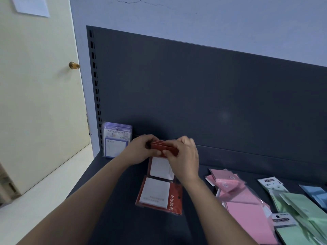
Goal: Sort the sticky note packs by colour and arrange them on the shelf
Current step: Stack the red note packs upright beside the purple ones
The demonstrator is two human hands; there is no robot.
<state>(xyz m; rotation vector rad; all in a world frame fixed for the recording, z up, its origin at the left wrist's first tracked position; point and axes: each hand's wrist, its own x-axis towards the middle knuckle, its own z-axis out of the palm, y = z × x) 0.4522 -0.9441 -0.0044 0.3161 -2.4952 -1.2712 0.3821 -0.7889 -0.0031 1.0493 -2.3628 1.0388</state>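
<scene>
Both hands hold a bunch of several red sticky note packs [163, 148] upright near the back of the dark shelf [113, 200]. My left hand [141, 150] grips the bunch's left end and my right hand [184, 156] grips its right end. One more red pack [160, 193] lies flat on the shelf just in front of the hands. Purple packs [116, 140] stand upright against the back panel at the far left.
Pink packs [242, 197] lie in a loose pile to the right, with green packs [300, 214] beyond them and blue packs [316, 195] at the right edge. The shelf's dark back panel [212, 94] rises behind. A cream door [35, 85] stands at the left.
</scene>
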